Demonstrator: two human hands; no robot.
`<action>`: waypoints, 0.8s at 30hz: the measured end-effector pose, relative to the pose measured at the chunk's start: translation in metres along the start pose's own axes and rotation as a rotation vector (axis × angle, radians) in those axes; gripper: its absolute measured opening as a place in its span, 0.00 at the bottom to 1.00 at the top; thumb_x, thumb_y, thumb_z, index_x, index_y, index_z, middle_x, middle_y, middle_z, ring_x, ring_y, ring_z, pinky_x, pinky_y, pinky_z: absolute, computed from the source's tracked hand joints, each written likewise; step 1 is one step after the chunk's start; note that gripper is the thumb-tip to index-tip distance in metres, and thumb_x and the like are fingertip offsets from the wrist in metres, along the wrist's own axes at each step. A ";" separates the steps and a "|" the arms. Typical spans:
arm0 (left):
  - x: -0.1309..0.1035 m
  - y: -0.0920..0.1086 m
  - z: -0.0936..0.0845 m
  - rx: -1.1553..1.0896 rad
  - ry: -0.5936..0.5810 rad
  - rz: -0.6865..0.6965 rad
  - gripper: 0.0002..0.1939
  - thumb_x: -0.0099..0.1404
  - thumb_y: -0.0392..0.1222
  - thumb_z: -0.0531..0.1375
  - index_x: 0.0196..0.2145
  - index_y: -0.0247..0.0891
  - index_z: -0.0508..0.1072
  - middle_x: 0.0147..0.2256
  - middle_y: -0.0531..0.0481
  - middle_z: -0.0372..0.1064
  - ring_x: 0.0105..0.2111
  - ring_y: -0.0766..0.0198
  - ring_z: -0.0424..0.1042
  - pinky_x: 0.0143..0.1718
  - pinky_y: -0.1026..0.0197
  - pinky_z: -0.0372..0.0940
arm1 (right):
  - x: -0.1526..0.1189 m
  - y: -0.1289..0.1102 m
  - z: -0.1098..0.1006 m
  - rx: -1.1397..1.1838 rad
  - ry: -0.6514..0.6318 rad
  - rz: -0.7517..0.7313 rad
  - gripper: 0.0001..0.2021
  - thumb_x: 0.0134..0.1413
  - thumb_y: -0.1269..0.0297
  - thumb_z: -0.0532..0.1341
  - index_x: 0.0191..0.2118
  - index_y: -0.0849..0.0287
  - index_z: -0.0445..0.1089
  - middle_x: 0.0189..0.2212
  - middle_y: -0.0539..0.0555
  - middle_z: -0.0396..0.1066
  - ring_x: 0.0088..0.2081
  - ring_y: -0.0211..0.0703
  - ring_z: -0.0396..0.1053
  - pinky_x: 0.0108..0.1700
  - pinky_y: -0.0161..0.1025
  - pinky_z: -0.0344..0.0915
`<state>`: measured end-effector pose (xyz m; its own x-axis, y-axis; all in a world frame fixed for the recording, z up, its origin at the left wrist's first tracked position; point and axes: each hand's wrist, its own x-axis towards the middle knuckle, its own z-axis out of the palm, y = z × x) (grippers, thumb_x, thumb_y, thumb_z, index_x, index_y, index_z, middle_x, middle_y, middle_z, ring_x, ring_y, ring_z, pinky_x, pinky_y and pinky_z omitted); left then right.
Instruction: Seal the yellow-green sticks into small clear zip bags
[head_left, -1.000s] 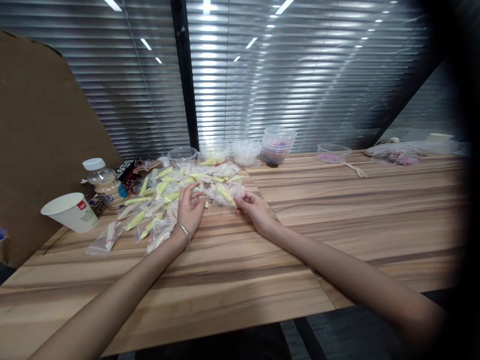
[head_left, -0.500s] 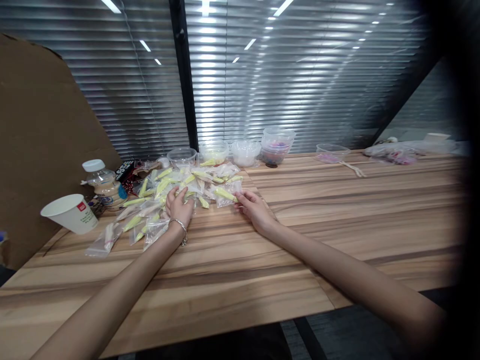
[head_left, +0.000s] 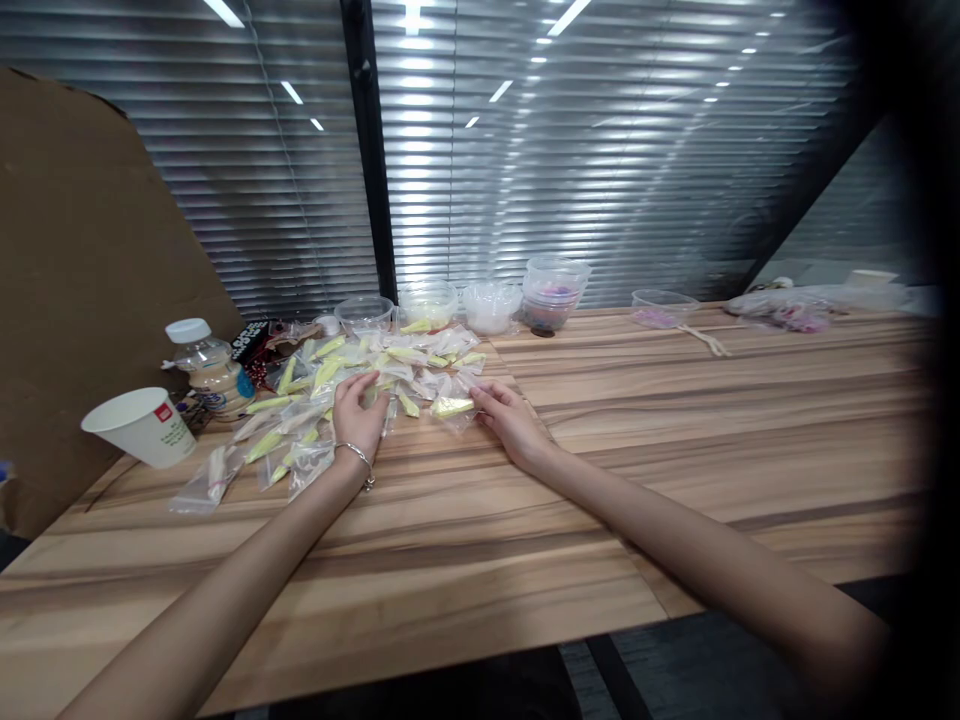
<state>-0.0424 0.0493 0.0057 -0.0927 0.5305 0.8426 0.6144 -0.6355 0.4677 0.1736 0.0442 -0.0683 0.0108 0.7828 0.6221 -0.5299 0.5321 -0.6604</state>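
Clear plastic bag (head_left: 459, 419), yellow strip (head_left: 450, 407) inside, is pinched by the right hand (head_left: 512, 425); left hand (head_left: 358, 421) has fingers parted. Beyond both, stacked tubs (head_left: 541, 273) hold pinkish contents (head_left: 557, 294).

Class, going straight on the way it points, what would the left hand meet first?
Probably the small plastic bags just ahead of the left hand; whether they touch is unclear.

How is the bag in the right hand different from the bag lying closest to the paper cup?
The held bag has something yellow inside, while the bag near the paper cup has something whitish inside. The right hand pinches the held bag's edge; no hand touches the other bag, which lies on the table. Both bags are see-through.
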 end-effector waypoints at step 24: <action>-0.022 0.054 -0.003 -0.025 -0.016 -0.053 0.22 0.54 0.50 0.56 0.47 0.47 0.65 0.50 0.51 0.60 0.49 0.67 0.64 0.56 0.59 0.61 | -0.007 0.003 0.005 -0.197 -0.104 -0.054 0.12 0.51 0.53 0.59 0.37 0.56 0.62 0.23 0.49 0.58 0.20 0.34 0.55 0.20 0.32 0.51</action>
<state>-0.0095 0.0013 0.0133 -0.1121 0.5726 0.8121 0.5890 -0.6199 0.5184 0.1678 0.0384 -0.0727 -0.0584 0.7192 0.6923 -0.3546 0.6333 -0.6879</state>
